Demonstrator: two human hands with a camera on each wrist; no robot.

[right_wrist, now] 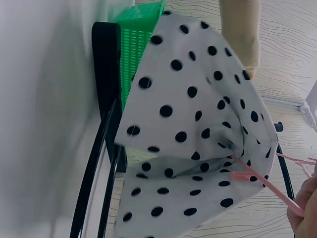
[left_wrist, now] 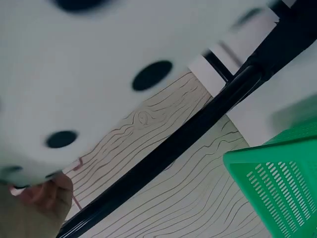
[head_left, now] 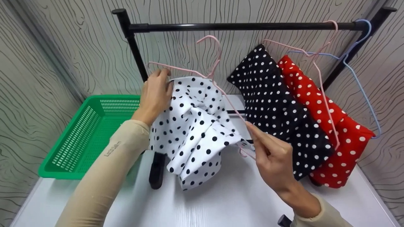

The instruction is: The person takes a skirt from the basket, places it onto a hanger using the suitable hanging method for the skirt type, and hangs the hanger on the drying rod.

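A white cloth with black dots hangs in loose folds between the two hands, partly over a pink hanger. My left hand pinches the cloth's upper left edge, just under the hanger's left arm. Seen in the left wrist view, the left fingers curl at the cloth's border. My right hand grips the hanger's right arm low down, beside the cloth. From the right wrist, the hanger's pink end reaches into a fold of the cloth. Its hook stands free, below the rail.
A black clothes rail spans the back. At its right end hang a black dotted cloth on a pink hanger and a red dotted cloth near a blue hanger. A green basket stands at left on the white table.
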